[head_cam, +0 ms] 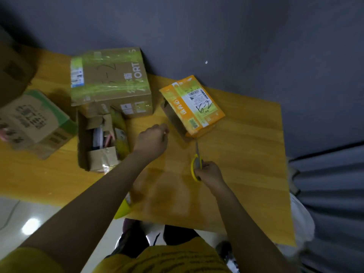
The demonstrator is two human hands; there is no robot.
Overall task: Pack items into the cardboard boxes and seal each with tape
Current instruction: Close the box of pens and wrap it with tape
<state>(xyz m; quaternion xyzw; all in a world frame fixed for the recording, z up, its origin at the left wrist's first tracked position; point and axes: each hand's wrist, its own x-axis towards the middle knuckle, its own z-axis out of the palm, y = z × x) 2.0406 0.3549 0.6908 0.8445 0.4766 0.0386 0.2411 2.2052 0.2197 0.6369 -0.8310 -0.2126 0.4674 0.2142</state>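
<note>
A small orange box (194, 104) with a white shipping label lies tilted on the wooden table (246, 154), its near end flap open. My right hand (209, 171) grips yellow-handled scissors (197, 160), blades pointing up at the orange box's near corner. My left hand (152, 139) hovers with curled fingers just left of that box; whether it pinches something small is unclear. An open brown box (102, 138) with items inside sits left of my left hand. Behind it stands a larger brown box (110, 81) wrapped in clear tape.
A brown and green carton (33, 123) lies at the far left, with another carton (13, 69) above it at the edge. A yellow object (123, 208) peeks out under my left forearm at the table's near edge. A grey wall runs behind the table.
</note>
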